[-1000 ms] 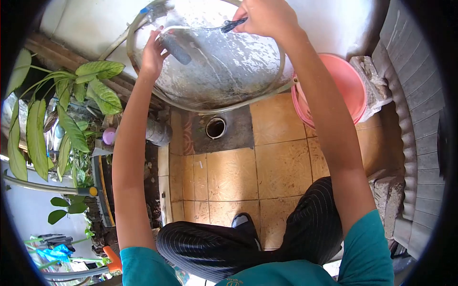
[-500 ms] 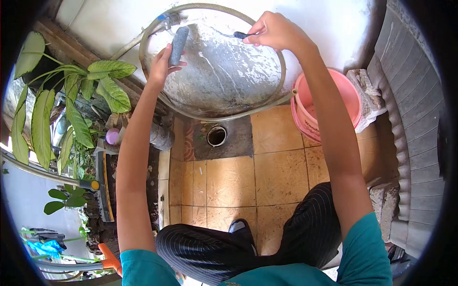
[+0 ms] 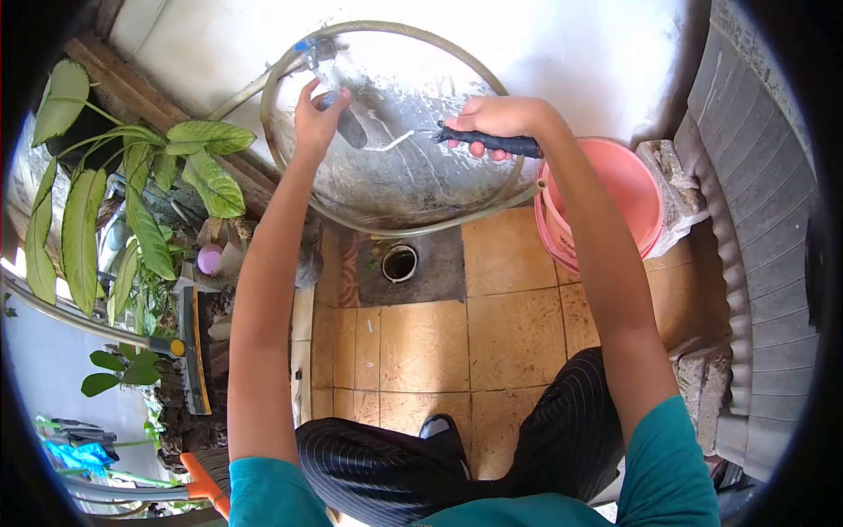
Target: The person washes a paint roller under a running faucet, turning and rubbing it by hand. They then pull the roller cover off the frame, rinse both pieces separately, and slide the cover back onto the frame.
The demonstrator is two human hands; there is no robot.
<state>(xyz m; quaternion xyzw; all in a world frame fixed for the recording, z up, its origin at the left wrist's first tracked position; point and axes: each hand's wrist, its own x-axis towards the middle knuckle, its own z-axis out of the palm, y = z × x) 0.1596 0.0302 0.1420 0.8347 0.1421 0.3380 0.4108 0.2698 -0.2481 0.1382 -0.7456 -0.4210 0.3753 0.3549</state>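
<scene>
- Fingers [image 3: 342, 99] of the left hand [image 3: 316, 125] are being used to grip the upper end of a grey roller [image 3: 352, 131].
- By the right hand [image 3: 496, 119], a black handle [image 3: 496, 144] is being held, its fingers closed around it.
- A pale rod [image 3: 391, 142] is being presented between the roller's lower end and the handle.
- The roller is being held at a tilt, just below the tap [image 3: 321, 54] and in front of the stained white wall [image 3: 404, 180].
- Both hands are being framed by a looped hose [image 3: 395, 27].
- Part of the pink bucket [image 3: 628, 189] is being covered by the right forearm.
- Below, a round drain opening [image 3: 399, 263] is being bordered by tiled floor [image 3: 421, 338].
- At the left edge, space is being taken up by a leafy plant [image 3: 215, 180].
</scene>
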